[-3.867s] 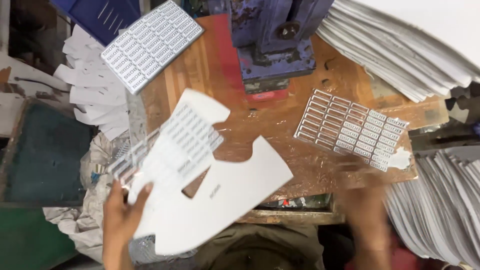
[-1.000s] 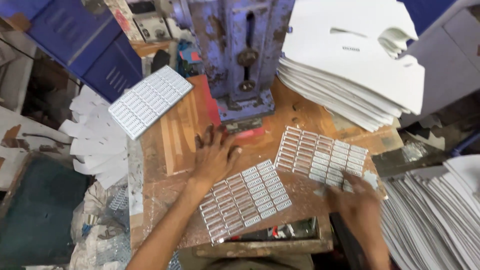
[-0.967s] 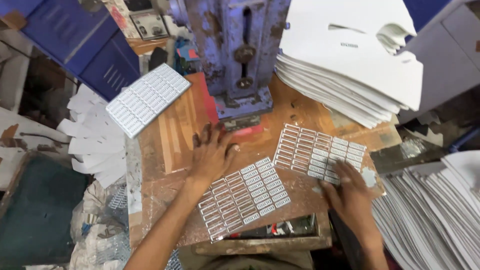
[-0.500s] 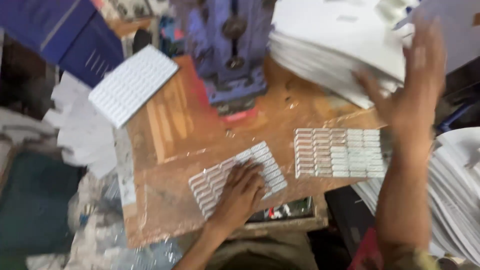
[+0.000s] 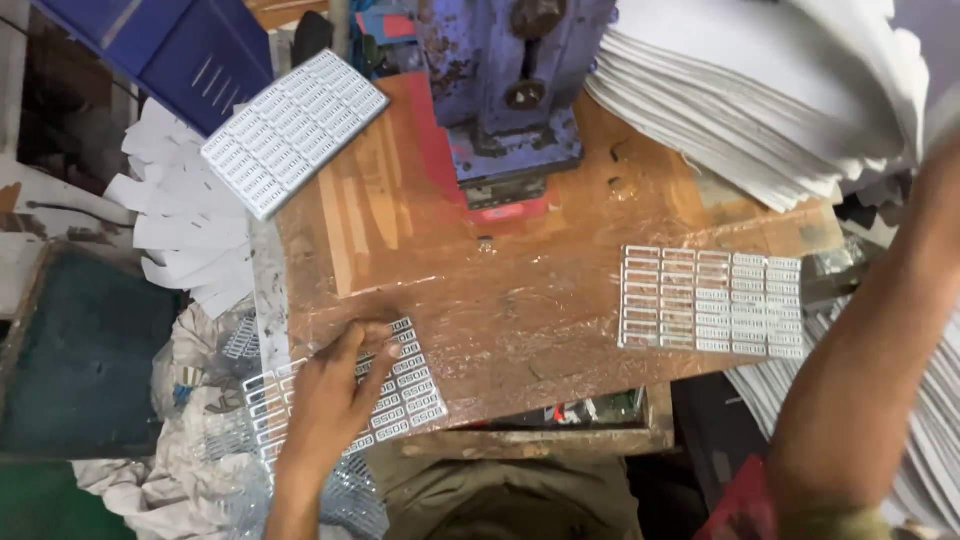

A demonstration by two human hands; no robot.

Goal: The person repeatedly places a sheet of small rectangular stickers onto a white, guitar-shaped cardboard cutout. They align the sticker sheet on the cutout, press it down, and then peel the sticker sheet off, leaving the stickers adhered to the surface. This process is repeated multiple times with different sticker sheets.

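The left hand (image 5: pixel 335 395) lies flat on a punched metal sheet (image 5: pixel 400 385) full of small square holes. The fingers (image 5: pixel 372 345) are spread out and press down on the sheet; they are not curled around it. This sheet sits at the near left corner of the brown wooden surface (image 5: pixel 520 300) and hangs partly over its edge.

The right arm (image 5: pixel 860 360) reaches up past the right side of the picture. Its hand is out of view, so you cannot tell what those fingers are doing.

A second punched sheet (image 5: pixel 710 300) lies flat on the right side of the surface, well apart from the left hand. A third punched sheet (image 5: pixel 295 130) rests at the far left corner. A blue press machine (image 5: pixel 510 90) stands at the back. A big stack of white card (image 5: pixel 770 90) sits beside it on the right. White card cut-outs (image 5: pixel 185 225) lie off the left edge.
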